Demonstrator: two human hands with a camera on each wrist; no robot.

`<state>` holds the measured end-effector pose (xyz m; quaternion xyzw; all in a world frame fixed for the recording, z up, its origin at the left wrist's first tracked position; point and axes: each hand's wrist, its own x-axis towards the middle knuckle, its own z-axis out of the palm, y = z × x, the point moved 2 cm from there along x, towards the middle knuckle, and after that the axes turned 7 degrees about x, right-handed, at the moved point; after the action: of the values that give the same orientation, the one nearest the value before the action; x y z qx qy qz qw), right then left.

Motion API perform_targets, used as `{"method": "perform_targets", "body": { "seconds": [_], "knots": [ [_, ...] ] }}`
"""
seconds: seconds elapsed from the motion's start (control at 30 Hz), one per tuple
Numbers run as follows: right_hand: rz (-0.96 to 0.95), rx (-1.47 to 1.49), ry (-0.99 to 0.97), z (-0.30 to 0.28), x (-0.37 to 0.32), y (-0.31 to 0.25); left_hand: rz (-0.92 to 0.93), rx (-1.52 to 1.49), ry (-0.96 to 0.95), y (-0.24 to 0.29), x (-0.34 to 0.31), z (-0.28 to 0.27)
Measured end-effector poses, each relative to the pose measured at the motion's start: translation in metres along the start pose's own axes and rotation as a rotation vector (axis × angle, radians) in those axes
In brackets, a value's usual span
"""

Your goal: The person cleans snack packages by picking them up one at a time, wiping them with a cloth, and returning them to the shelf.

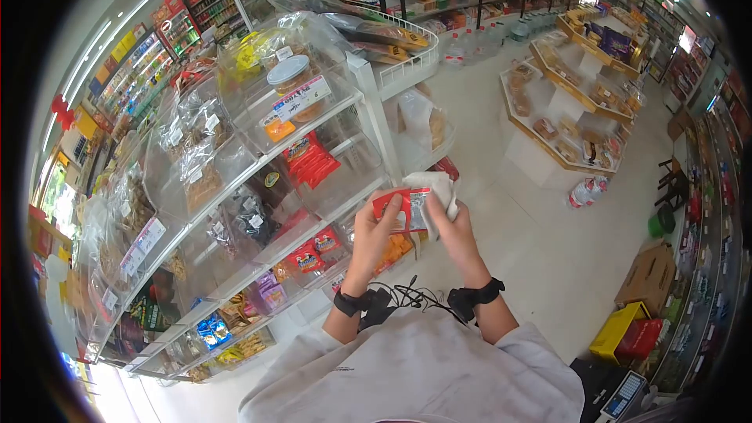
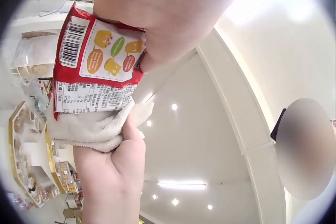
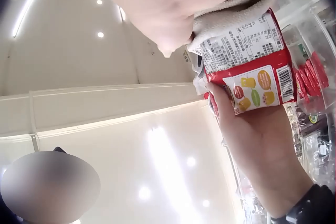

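In front of the torso, my left hand [image 1: 374,231] grips a small red and white snack packet [image 2: 97,61] by one end, with the thumb laid over it. The packet's back shows a barcode, printed text and little yellow cartoon figures. My right hand [image 1: 458,239] holds a folded off-white cloth [image 1: 444,190] against the packet's other end. In the left wrist view the cloth lies along the packet's printed edge, with the right thumb pressed on it. The right wrist view shows the left hand [image 3: 257,134] curled around the packet. Most of the right fingers are hidden behind the cloth.
Clear-bin snack shelves [image 1: 258,160] stand at the left, close to the left hand. Similar red packets [image 1: 311,159] lie in one bin. A tiered bakery display [image 1: 548,113] stands at the back right. A yellow crate [image 1: 619,329] and a carton [image 1: 646,274] are at the right.
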<state>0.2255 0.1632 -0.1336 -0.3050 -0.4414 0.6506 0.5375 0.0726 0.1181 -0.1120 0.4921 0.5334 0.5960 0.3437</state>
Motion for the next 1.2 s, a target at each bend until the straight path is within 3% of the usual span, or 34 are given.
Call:
{"method": "perform_targets", "body": {
  "seconds": [0.03, 0.13, 0.23, 0.33, 0.43, 0.53, 0.73, 0.83, 1.03, 1.13, 1.17, 1.2],
  "knots": [
    [-0.033, -0.107, -0.033, 0.0, -0.001, 0.001, 0.046, 0.028, -0.005, -0.001, 0.001, 0.001],
    [0.011, -0.095, -0.013, -0.005, -0.001, -0.001, -0.06, 0.138, -0.007, -0.01, -0.002, 0.002],
    [-0.088, -0.025, 0.026, -0.005, -0.003, -0.003, -0.027, 0.145, -0.001, -0.002, -0.003, 0.011],
    [-0.278, -0.163, 0.036, -0.006, -0.007, -0.004, -0.114, 0.04, 0.007, 0.006, -0.007, 0.017],
    [-0.301, -0.05, 0.051, -0.002, -0.011, -0.012, -0.057, 0.023, -0.002, 0.011, -0.008, 0.018],
    [-0.043, -0.068, 0.032, -0.005, -0.002, -0.018, 0.291, 0.262, 0.038, 0.016, -0.004, 0.012],
    [-0.078, -0.142, -0.049, -0.013, 0.004, -0.012, 0.103, 0.262, -0.058, 0.009, -0.006, 0.002],
    [0.162, 0.175, 0.097, -0.009, 0.0, -0.004, -0.104, 0.102, 0.02, 0.011, -0.009, 0.006],
    [0.092, 0.431, 0.068, -0.005, 0.006, -0.028, -0.136, -0.024, 0.19, 0.007, 0.0, 0.0],
    [0.101, 0.276, 0.032, -0.005, 0.004, -0.017, -0.08, -0.054, 0.258, 0.005, 0.009, -0.002],
    [0.242, 0.259, -0.04, -0.002, -0.002, -0.016, -0.062, -0.054, 0.256, 0.001, 0.012, -0.004],
    [0.191, 0.18, -0.086, 0.0, -0.004, -0.008, -0.07, -0.037, 0.234, 0.001, 0.012, -0.004]
  ]
}}
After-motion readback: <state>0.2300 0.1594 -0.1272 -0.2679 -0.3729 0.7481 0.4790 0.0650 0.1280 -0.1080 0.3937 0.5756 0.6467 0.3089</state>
